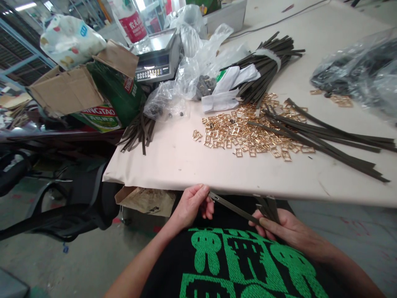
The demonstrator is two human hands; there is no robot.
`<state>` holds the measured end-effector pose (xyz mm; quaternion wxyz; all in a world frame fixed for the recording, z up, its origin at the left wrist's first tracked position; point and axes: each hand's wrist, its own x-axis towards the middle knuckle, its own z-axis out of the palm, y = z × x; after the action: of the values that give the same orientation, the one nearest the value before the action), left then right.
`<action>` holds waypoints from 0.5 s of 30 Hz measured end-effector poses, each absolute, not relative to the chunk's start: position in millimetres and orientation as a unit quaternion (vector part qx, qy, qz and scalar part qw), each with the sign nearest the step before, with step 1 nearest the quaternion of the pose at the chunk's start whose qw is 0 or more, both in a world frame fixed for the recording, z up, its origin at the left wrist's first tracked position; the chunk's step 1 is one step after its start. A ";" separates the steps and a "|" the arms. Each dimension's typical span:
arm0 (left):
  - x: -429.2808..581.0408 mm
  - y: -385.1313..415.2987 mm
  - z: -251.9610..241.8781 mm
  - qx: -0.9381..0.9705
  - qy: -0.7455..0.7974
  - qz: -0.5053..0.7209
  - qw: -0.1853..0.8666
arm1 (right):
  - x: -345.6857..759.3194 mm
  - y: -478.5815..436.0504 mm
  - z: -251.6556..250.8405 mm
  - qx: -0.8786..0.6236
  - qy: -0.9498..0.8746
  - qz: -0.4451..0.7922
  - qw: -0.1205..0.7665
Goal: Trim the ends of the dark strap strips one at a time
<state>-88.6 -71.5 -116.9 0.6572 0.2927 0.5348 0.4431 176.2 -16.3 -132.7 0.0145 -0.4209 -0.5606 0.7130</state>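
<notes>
Below the table's front edge, my left hand (192, 205) pinches one end of a thin dark strap (232, 208) that has a slot near its tip. My right hand (279, 229) grips the strap's other end together with a few more dark straps (268, 207), fingers closed over them. Both hands are held above my lap, over a black shirt with a green print. On the table (173, 161) lies a heap of small gold buckles (245, 130), with loose dark straps (325, 138) spread to its right.
A tied bundle of dark straps (266, 62) lies at the back, beside white cloth (229, 89) and clear plastic bags (186, 78). A digital scale (156, 58) and an open cardboard box (93, 95) stand at the left. Dark bagged goods (359, 68) lie far right. A black chair (62, 207) stands left of me.
</notes>
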 end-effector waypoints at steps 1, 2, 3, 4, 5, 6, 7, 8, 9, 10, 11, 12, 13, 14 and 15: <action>-88.7 -71.8 -117.7 0.290 0.535 0.445 0.657 | 176.8 -16.9 -131.4 -0.425 -0.571 0.702 0.016; -88.8 -72.0 -118.6 0.286 0.535 0.446 0.657 | 177.0 -17.3 -129.5 -0.427 -0.582 0.692 0.018; -88.9 -72.1 -119.7 0.283 0.536 0.448 0.657 | 177.0 -17.5 -126.9 -0.427 -0.593 0.683 0.019; -89.0 -72.0 -120.8 0.280 0.537 0.449 0.658 | 176.8 -17.6 -123.8 -0.426 -0.605 0.672 0.020; -89.0 -71.8 -121.8 0.279 0.537 0.449 0.657 | 176.9 -17.3 -120.3 -0.425 -0.619 0.660 0.019; -88.8 -71.5 -122.6 0.279 0.537 0.450 0.656 | 177.7 -16.8 -116.4 -0.424 -0.635 0.645 0.018; -88.3 -71.2 -123.1 0.279 0.539 0.450 0.655 | 179.7 -15.9 -112.2 -0.425 -0.654 0.625 0.019; -87.6 -71.1 -123.3 0.278 0.542 0.451 0.652 | 183.3 -14.5 -107.7 -0.426 -0.677 0.599 0.022; -86.7 -71.2 -123.4 0.275 0.546 0.451 0.650 | 188.6 -12.6 -102.9 -0.429 -0.702 0.567 0.030; -85.7 -71.5 -123.8 0.269 0.552 0.451 0.648 | 195.9 -10.0 -97.7 -0.436 -0.726 0.530 0.042; -84.9 -72.0 -125.0 0.262 0.557 0.450 0.647 | 204.8 -6.6 -92.2 -0.450 -0.745 0.490 0.056; -84.4 -72.4 -127.7 0.252 0.563 0.445 0.649 | 214.9 -2.1 -86.3 -0.475 -0.755 0.448 0.070; -84.2 -72.5 -131.9 0.245 0.567 0.440 0.652 | 225.9 3.5 -79.9 -0.506 -0.756 0.407 0.085; -84.2 -72.1 -137.6 0.242 0.570 0.428 0.658 | 236.9 10.5 -73.1 -0.540 -0.750 0.368 0.100; -84.3 -71.2 -144.4 0.245 0.574 0.413 0.663 | 247.5 18.8 -65.9 -0.573 -0.740 0.333 0.115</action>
<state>-84.3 -71.2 -144.4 0.6634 0.2447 0.5737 0.4134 247.5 18.8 -65.9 0.1148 -0.5730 -0.7400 0.3331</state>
